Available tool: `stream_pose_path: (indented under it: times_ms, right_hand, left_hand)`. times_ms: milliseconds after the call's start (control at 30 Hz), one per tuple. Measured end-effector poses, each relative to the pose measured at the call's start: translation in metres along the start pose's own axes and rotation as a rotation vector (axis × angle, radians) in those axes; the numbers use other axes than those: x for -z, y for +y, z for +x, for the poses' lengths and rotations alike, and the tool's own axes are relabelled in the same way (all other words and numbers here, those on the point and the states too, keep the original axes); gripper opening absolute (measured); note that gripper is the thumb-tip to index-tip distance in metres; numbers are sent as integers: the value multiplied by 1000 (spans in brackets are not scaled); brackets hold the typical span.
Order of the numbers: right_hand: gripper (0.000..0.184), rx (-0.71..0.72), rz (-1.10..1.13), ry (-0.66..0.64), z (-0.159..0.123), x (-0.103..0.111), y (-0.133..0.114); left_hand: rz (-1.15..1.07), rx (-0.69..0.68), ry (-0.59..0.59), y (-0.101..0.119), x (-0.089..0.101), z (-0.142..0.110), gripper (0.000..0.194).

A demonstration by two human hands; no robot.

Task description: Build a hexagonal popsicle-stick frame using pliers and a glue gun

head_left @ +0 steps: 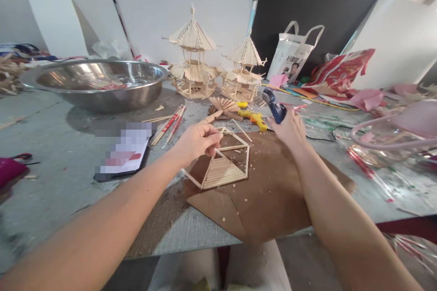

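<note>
My left hand [203, 138] is closed in a pinch over a flat many-sided frame of thin wooden sticks [247, 161]. What its fingertips hold, if anything, is too small to make out. One triangular section of the frame, nearest me, is filled with a row of sticks [223, 172]. Brown paper or card [273, 191] lies under the frame. My right hand [292, 127] grips a dark blue hand tool [275, 107], raised over the far edge of the brown sheet; its exact kind is unclear. A yellow glue gun [256, 118] lies just left of that tool.
Two stick-built pagoda models [193, 72] stand at the back. A wide steel basin [112, 93] and a phone [126, 152] are on the left. Loose sticks with red wrapping [170, 122] lie near the phone. A white bag [290, 54] and clutter line the right.
</note>
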State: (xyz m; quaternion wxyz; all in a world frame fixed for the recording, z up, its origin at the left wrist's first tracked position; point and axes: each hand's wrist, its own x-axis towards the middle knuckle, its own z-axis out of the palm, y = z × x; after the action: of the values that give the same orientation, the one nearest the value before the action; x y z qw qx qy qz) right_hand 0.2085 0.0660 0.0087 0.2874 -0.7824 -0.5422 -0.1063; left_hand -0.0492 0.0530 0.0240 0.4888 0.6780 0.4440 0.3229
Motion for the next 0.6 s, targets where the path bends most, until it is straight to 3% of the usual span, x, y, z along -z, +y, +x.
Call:
stream_pose_path:
  times_ms: [200, 467, 600]
  right_hand:
    - [71, -257, -124, -86, 10, -7, 34]
    - [84, -427, -250, -249, 13, -17, 59]
    - [87, -444, -248, -310, 13, -21, 64]
  left_hand:
    - [125, 14, 13, -2, 1, 1, 17]
    - [371, -14, 18, 0, 3, 1, 18]
    - [491, -14, 6, -1, 3, 1, 18]
